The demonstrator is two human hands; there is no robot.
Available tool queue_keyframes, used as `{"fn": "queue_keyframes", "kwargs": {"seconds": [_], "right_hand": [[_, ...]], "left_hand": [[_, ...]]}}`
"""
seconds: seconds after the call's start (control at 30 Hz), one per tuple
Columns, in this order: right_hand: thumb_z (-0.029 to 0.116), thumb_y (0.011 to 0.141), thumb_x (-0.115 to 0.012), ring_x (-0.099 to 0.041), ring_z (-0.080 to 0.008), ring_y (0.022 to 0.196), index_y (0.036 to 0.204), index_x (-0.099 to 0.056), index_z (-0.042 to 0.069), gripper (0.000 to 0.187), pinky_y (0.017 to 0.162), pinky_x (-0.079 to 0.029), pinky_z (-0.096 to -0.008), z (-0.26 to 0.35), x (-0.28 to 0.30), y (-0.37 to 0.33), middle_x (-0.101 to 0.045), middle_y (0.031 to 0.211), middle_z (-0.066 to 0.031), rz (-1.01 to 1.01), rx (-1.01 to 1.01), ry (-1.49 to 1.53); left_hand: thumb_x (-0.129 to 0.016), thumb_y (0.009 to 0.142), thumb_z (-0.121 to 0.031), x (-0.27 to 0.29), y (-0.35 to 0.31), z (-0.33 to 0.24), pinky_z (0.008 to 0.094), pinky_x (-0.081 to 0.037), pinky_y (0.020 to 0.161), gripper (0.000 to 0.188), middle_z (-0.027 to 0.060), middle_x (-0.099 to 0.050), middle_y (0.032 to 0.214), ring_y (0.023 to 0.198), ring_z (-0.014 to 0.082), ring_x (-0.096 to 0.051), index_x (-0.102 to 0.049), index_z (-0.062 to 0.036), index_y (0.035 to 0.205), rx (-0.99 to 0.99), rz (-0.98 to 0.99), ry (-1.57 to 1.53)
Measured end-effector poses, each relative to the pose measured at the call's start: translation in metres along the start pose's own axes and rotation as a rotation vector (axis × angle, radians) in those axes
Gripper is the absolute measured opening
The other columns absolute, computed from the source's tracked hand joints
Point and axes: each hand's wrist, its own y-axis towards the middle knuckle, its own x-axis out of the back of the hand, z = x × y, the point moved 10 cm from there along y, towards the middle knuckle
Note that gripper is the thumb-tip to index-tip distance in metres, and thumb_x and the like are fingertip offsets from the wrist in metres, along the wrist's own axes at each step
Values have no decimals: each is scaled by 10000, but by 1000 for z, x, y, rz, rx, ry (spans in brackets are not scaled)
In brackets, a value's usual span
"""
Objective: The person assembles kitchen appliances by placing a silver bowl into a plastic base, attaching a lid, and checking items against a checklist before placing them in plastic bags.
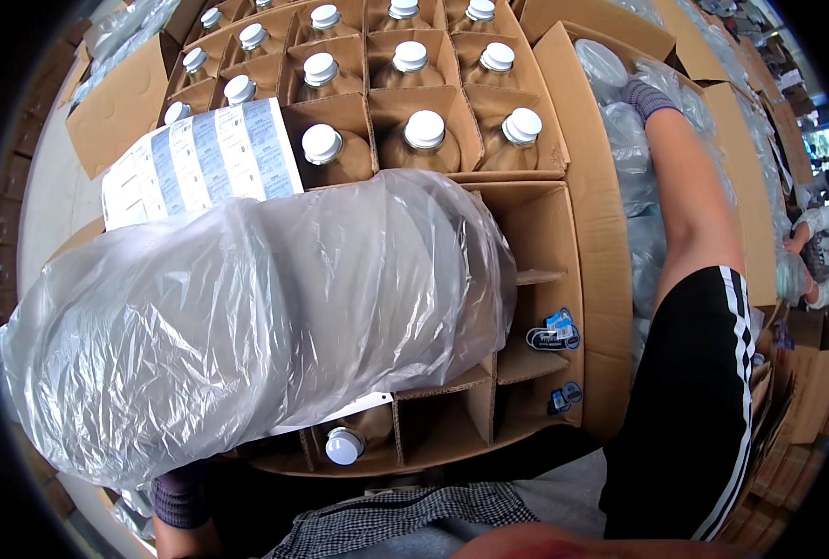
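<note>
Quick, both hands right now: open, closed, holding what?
Left hand: mostly hidden behind plastic bag; can't tell.
Right hand: among clear plastic, fingers hidden; can't tell.

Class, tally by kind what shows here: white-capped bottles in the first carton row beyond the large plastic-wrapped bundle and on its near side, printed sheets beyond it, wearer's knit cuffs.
Clear, rounded, white-capped bottles: 4 (3 beyond, 1 near)
Blue-and-white printed paper sheet: 1
Purple knit cuffs: 2
Total: 7
</note>
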Motion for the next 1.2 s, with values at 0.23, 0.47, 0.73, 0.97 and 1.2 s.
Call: {"fn": "queue_keyframes", "kwargs": {"seconds": [0.23, 0.47, 0.73, 0.97, 1.2], "right_hand": [[326, 1020, -505, -604, -320, 1265, 1367, -611, 88, 434, 1071, -477, -425, -14, 12, 4, -615, 1381, -172, -112, -67, -44], [315, 1022, -507, -616, -318, 1240, 1349, -616, 82, 415, 1058, -486, -415, -33, 2, -32, -630, 1348, -172, -233, -51, 62], [303, 1025, -509, -630, -316, 1212, 1328, -620, 75, 395, 1042, -496, -404, -29, -42, -72, -647, 1311, -172, -208, -54, 155], [292, 1027, -511, -642, -314, 1188, 1309, -624, 69, 377, 1029, -505, -395, -18, -32, -76, -661, 1279, -172, -255, -46, 222], [281, 1029, -513, -654, -311, 1163, 1291, -629, 63, 360, 1015, -514, -385, -32, 8, -110, -676, 1246, -172, -391, -55, 320]], "left_hand": [[-510, 1026, -460, 5, -6, -3, 553, -421, 1044, 556, 100, -566, 1385, 1255, 325, -557, -481, -110, 1457, 8, -28, 7], [-513, 1026, -456, 5, -6, 3, 564, -438, 1045, 549, 101, -587, 1375, 1250, 326, -573, -497, -108, 1450, 16, -24, -9], [-516, 1027, -451, -10, 3, 9, 576, -457, 1047, 540, 102, -611, 1364, 1244, 328, -591, -514, -105, 1441, 11, 44, -40], [-519, 1027, -447, -32, 22, 3, 587, -474, 1049, 533, 102, -631, 1354, 1239, 330, -607, -529, -102, 1433, 18, 136, -40], [-739, 857, -437, -83, 40, -17, 488, -592, 823, 584, 181, -720, 1064, 912, 372, -715, -630, -26, 1258, 117, 49, 63]]}}
